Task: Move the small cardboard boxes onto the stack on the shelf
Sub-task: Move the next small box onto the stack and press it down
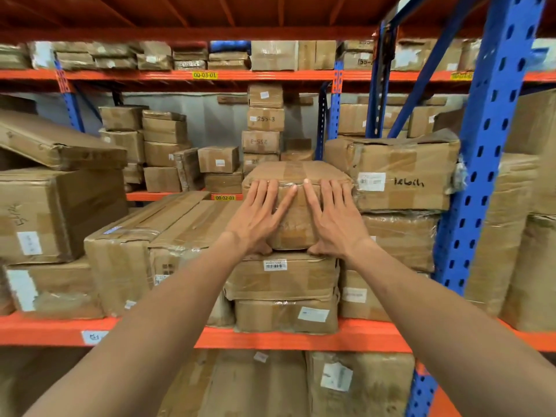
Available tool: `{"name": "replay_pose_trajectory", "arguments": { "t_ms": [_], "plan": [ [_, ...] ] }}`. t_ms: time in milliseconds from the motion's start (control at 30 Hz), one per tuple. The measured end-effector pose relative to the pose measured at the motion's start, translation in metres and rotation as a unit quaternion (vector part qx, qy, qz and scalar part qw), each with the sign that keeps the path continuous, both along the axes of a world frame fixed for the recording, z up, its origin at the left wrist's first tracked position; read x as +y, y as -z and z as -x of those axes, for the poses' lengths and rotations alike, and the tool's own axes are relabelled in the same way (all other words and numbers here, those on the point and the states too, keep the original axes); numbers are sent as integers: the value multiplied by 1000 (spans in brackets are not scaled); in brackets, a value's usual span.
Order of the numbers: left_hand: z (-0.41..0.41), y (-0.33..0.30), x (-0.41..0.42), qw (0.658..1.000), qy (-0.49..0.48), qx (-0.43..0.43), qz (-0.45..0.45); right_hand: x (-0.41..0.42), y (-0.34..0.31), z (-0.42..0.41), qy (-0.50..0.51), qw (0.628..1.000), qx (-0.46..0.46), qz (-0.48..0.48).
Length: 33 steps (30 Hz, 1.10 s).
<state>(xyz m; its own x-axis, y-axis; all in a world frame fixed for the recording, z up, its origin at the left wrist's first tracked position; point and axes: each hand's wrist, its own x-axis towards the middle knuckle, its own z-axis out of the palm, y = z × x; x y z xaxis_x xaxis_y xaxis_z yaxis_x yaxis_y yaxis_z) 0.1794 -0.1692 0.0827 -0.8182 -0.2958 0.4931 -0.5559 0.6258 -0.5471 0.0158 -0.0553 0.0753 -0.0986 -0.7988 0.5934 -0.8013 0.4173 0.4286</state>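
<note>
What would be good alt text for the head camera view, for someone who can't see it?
Both hands, left and right, press flat against the front of a small taped box sitting atop a stack of two boxes on an orange shelf. More cardboard boxes crowd the blue-and-orange racking all around and behind.

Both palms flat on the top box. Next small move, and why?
Probably push it a little further back: both hands, left hand and right hand, press the front face of the top box, which seems to overhang the barcode-labelled box beneath toward the person.
</note>
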Motion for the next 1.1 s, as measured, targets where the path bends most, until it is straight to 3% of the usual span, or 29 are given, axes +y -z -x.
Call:
{"name": "replay_pose_trajectory", "arguments": {
  "t_ms": [533,733,900,1100],
  "plan": [
    [3,12,8,999,-48,13,-16,-6,10,-1,1,1000,-10,-12],
    [-9,6,0,999,13,-7,-50,8,-3,-13,7,999,-34,-36],
    [-49,1,-32,992,100,36,-63,9,-28,-31,-32,996,-72,-31],
    [-154,-20,-125,994,73,69,-50,-53,-69,-99,-41,999,-18,11]
  ]
}}
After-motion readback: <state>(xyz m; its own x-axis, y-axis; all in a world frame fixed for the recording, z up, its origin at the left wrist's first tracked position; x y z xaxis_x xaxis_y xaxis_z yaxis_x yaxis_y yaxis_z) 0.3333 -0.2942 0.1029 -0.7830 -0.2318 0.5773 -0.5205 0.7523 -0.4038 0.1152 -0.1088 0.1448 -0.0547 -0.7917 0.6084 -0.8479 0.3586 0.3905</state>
